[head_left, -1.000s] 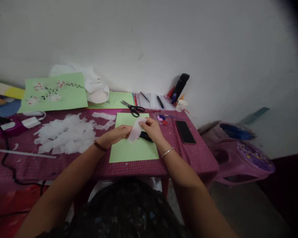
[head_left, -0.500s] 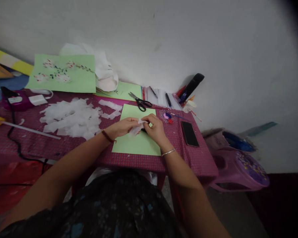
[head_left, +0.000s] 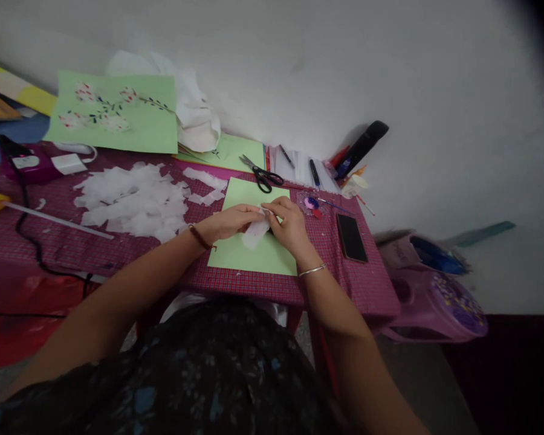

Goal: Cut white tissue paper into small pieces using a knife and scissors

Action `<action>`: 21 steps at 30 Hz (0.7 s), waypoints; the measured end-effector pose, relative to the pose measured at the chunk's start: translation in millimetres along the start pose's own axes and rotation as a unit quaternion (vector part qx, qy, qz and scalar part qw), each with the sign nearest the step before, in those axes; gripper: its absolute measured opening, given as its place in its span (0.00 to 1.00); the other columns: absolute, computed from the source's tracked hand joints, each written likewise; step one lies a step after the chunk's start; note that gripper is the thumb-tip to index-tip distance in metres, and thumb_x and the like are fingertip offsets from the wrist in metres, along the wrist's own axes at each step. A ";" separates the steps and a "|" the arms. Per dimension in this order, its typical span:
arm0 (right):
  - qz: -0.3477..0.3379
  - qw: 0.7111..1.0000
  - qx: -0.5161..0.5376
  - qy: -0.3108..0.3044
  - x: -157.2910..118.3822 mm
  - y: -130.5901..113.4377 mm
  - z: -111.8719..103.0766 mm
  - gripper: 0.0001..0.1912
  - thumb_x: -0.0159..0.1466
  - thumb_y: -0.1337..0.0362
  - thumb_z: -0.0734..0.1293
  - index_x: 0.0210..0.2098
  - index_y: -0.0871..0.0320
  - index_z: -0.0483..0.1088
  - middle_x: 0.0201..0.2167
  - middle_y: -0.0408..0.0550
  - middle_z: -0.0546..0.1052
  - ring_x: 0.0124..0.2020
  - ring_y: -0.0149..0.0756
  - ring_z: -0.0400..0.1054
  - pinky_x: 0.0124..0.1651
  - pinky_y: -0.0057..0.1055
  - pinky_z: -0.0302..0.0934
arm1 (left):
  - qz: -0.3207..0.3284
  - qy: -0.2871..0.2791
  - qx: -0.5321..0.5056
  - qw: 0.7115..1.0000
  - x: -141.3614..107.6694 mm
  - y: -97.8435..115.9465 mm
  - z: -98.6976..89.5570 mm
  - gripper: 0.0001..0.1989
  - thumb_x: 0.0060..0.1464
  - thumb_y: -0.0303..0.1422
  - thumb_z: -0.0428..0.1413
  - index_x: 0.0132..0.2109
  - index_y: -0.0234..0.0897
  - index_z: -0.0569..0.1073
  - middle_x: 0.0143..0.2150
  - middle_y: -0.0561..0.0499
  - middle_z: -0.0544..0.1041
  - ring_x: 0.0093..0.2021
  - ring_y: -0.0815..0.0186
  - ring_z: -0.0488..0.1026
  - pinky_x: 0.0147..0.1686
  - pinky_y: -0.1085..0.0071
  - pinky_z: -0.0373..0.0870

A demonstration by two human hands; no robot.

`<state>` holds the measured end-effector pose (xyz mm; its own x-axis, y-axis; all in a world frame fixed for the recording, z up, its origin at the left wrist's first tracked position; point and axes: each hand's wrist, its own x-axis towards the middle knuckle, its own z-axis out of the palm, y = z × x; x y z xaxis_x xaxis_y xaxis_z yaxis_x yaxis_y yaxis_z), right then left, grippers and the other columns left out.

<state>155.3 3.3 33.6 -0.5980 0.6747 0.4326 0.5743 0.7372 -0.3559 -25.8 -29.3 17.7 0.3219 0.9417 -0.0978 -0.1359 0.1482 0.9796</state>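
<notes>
Between my two hands is a small piece of white tissue paper [head_left: 255, 234], pinched at its upper edge with the lower part hanging loose. My left hand [head_left: 232, 222] grips it from the left, fingers closed. My right hand [head_left: 288, 225] is closed on its top right corner, thumb and fingertips together. Both hands are above a light green sheet of paper [head_left: 236, 260] on the table. Just beyond that sheet lie black-handled scissors [head_left: 263, 177], blades apart. A heap of cut white tissue pieces [head_left: 133, 202] is to the left of my left hand.
A green sheet with a blossom branch picture [head_left: 118, 115] leans at the back left. A purple glue gun [head_left: 31, 163] with a black cord is at the left. A phone [head_left: 352, 237] lies at the right, near pens [head_left: 315, 173] and a paintbrush [head_left: 330, 203]. A pink stool [head_left: 426, 308] stands beyond the table.
The tissue piece has turned between my fingers and now hangs down more. My fingertips have come closer together at its top edge. The view has shifted slightly.
</notes>
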 end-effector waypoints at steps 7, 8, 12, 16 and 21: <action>-0.075 0.996 0.008 0.048 0.0 4.5 5.4 0.14 0.68 0.66 0.61 0.48 0.55 0.76 0.42 0.51 0.76 0.43 0.42 0.70 0.47 0.39 0.63 | 0.008 -0.017 -0.015 1.000 2.0 -1.1 -5.4 0.09 0.59 0.30 0.54 0.29 0.34 0.70 0.22 0.56 0.61 0.21 0.73 0.54 0.21 0.72 0.47; -0.076 0.996 0.007 0.047 0.0 4.8 5.5 0.14 0.68 0.67 0.61 0.48 0.55 0.76 0.42 0.51 0.76 0.43 0.42 0.70 0.47 0.39 0.63 | 0.008 -0.017 -0.019 1.000 1.4 0.0 -5.2 0.09 0.59 0.29 0.53 0.29 0.34 0.70 0.23 0.55 0.62 0.21 0.73 0.55 0.21 0.72 0.48; -0.069 0.997 0.004 0.031 0.0 4.2 4.3 0.15 0.68 0.68 0.61 0.49 0.54 0.76 0.43 0.51 0.76 0.43 0.42 0.70 0.48 0.40 0.63 | 0.010 -0.014 -0.030 0.999 0.1 2.8 -4.3 0.10 0.59 0.27 0.53 0.29 0.34 0.71 0.23 0.53 0.64 0.22 0.72 0.57 0.22 0.71 0.50; -0.065 0.998 0.002 0.014 -0.1 2.0 2.4 0.17 0.68 0.68 0.60 0.51 0.55 0.75 0.44 0.51 0.76 0.45 0.42 0.70 0.48 0.40 0.62 | 0.005 0.006 -0.050 0.999 0.9 3.4 -4.3 0.10 0.59 0.25 0.53 0.29 0.34 0.70 0.22 0.54 0.64 0.22 0.72 0.57 0.23 0.70 0.50; -0.063 0.998 -0.009 0.003 -0.2 0.6 0.3 0.18 0.69 0.68 0.59 0.53 0.55 0.74 0.44 0.52 0.76 0.45 0.42 0.70 0.48 0.40 0.61 | -0.024 -0.027 -0.092 0.995 2.1 7.2 -8.0 0.15 0.63 0.31 0.48 0.29 0.33 0.70 0.23 0.51 0.69 0.23 0.71 0.62 0.23 0.72 0.56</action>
<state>155.6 3.6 33.0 -0.6620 0.5772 0.4782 0.5053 0.8149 -0.2840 -33.6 -23.8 23.2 0.3819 0.9153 -0.1281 -0.2877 0.2494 0.9247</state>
